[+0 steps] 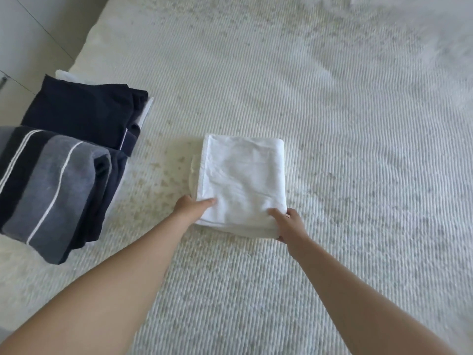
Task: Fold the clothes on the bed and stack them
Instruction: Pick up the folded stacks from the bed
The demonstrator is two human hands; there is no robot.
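Progress: folding looks nearly finished, judging by what lies on the bed [332, 111]; no loose, unfolded garment shows anywhere in view.
White garment: folded white cloth [243, 180] lies flat as a neat rectangle near the middle of the bed, with a second pale layer peeking out along its left and near edges.
Left hand: left hand [190, 206] sits at the near-left corner of the white cloth, thumb laid straight on top; the other fingers are hidden at the edge, so I cannot tell whether they curl under it.
Right hand: right hand [288, 224] grips the near-right corner, thumb on top and fingers tucked under the edge.
Step in hand: probably lifting or squaring the white bundle so it can go onto a stack.
Done: dark navy folded garment [82, 114] rests at the far left on something white, and a grey and navy striped folded garment [51, 190] lies just beside it, nearer, overlapping its near edge.
Left to do: carry the white cloth over to the left and set it on the piles, as far as I can judge.
Surface: ribbed off-white bedcover, slightly rumpled at the far right.
Room: pale wall or cupboard panel [30, 34] beyond the bed's far-left edge.
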